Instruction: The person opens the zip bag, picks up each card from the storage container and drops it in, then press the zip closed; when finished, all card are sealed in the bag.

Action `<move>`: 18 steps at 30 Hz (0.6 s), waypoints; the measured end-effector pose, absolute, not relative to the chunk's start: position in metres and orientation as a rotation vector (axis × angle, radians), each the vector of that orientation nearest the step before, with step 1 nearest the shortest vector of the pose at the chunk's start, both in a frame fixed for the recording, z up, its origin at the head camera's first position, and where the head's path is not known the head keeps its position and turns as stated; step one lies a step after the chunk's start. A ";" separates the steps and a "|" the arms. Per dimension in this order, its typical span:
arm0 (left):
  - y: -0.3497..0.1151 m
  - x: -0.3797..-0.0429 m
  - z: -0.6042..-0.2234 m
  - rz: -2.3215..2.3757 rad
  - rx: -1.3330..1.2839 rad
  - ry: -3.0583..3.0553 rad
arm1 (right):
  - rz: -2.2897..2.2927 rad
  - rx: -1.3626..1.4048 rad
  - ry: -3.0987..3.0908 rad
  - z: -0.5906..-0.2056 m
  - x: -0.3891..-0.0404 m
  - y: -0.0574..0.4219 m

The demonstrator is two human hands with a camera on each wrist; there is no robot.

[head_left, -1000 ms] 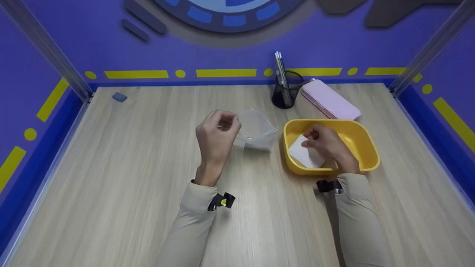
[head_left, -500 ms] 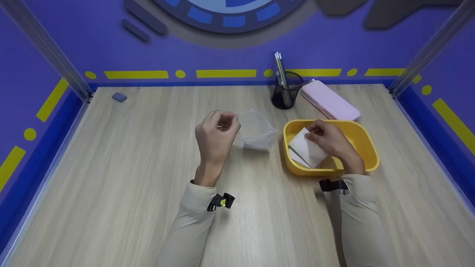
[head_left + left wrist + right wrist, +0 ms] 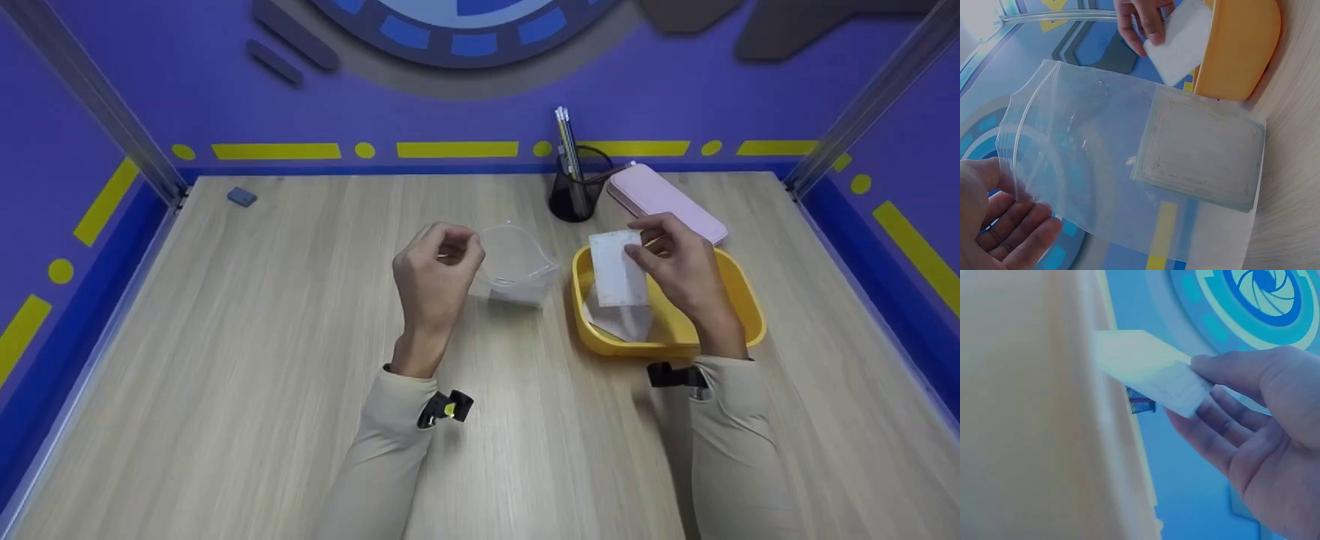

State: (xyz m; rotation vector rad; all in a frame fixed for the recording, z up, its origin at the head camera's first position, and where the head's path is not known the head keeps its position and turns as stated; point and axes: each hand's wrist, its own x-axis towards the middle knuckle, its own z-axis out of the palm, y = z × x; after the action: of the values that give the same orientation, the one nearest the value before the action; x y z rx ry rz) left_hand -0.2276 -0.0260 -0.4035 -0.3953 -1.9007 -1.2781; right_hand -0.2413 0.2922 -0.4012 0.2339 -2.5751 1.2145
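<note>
My left hand [image 3: 436, 281] pinches the edge of a clear zip bag [image 3: 517, 259] at its mouth. The bag stands upright on the table with its mouth spread. In the left wrist view, whitish square pieces [image 3: 1202, 149] lie flat together inside the bag's lower end; their number cannot be made out. My right hand [image 3: 686, 274] pinches a thin white square card [image 3: 619, 270] by one edge, between thumb and fingers, above the yellow bin [image 3: 742, 292]. Inside the bin lies another white square card [image 3: 626, 326], partly covered by the held one.
A black mesh pencil cup [image 3: 576, 187] with several pencils stands behind the bin. Beside it lies a pink case [image 3: 671, 199], close to the bin's far rim. A small dark blue block [image 3: 241, 196] sits at the table's far left. Walls enclose the back and sides.
My right hand has lifted a white card up out of the yellow bin, uncovering another beneath it. The left hand and the bag have stayed almost still.
</note>
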 end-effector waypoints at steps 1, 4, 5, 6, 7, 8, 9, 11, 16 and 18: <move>-0.026 -0.228 -0.403 -1.281 -0.396 -1.901 | 1.217 0.234 -2.539 -0.399 -0.240 0.291; -0.026 -0.228 -0.403 -1.286 -0.394 -1.902 | 1.220 0.249 -2.448 -0.392 -0.236 0.287; -0.026 -0.228 -0.403 -1.289 -0.391 -1.901 | 1.219 0.255 -2.422 -0.390 -0.235 0.285; -0.026 -0.228 -0.403 -1.290 -0.389 -1.901 | 1.221 0.264 -2.398 -0.387 -0.234 0.284; -0.026 -0.228 -0.403 -1.291 -0.387 -1.901 | 1.221 0.270 -2.377 -0.385 -0.232 0.282; -0.026 -0.228 -0.403 -1.292 -0.387 -1.900 | 1.219 0.276 -2.360 -0.383 -0.230 0.281; -0.026 -0.228 -0.403 -1.293 -0.388 -1.900 | 1.219 0.282 -2.343 -0.381 -0.229 0.279; -0.026 -0.227 -0.403 -1.294 -0.389 -1.901 | 1.208 0.287 -2.314 -0.378 -0.226 0.277; -0.026 -0.227 -0.403 -1.288 -0.390 -1.906 | 1.147 0.311 -2.258 -0.371 -0.220 0.270; -0.026 -0.227 -0.403 -1.284 -0.386 -1.909 | 1.137 0.328 -2.233 -0.368 -0.217 0.266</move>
State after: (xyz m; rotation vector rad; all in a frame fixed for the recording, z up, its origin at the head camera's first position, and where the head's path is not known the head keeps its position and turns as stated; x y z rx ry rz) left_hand -0.2267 -0.0260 -0.4031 -0.3863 -1.9090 -1.2841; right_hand -0.2172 0.2664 -0.3678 0.3277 -2.2335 1.1372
